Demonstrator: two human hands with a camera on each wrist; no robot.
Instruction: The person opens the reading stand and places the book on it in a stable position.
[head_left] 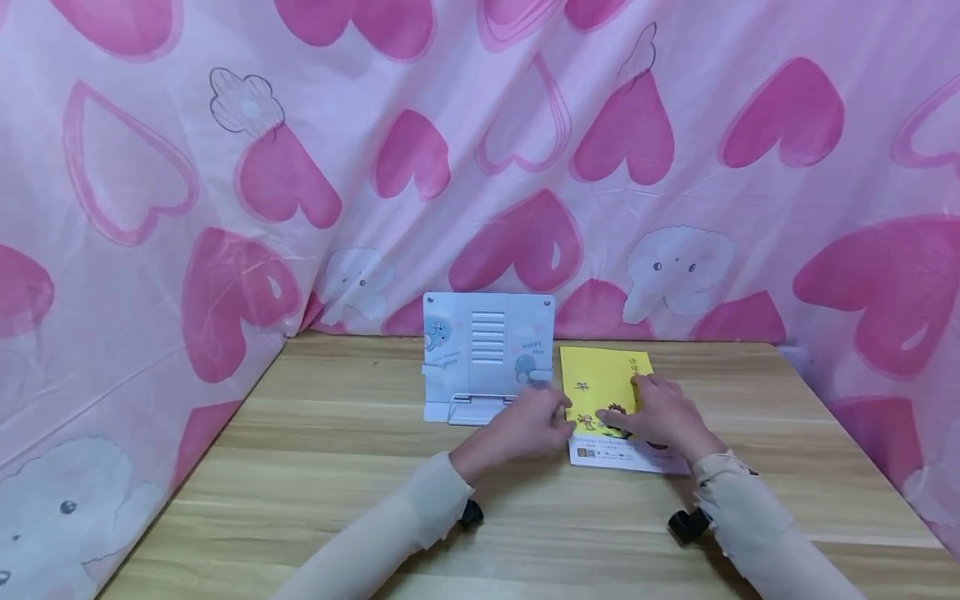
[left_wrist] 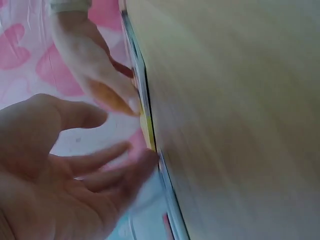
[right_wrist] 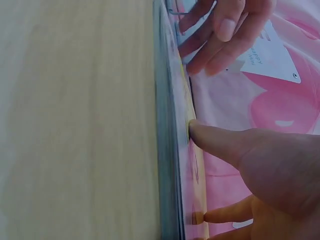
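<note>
A yellow booklet [head_left: 600, 383] with small cartoon figures and a white strip along its near side lies flat on the wooden table. On its cover rests my right hand [head_left: 667, 414], thumb and fingertips spread and touching it; the right wrist view shows the thumb [right_wrist: 220, 142] pressing on the cover. My left hand [head_left: 525, 425] is at the booklet's left edge, fingertips touching or very near it. Its thumb stands apart from the loosely bent fingers [left_wrist: 110, 175] in the left wrist view. Under the cover, the right wrist view shows a layered edge [right_wrist: 170, 150].
A pale blue book stand [head_left: 487, 342] with cartoon prints and a wire ledge stands upright just left of the booklet. The wooden table [head_left: 337, 467] stretches around both. A pink curtain [head_left: 465, 167] with hearts hangs behind the table and along its sides.
</note>
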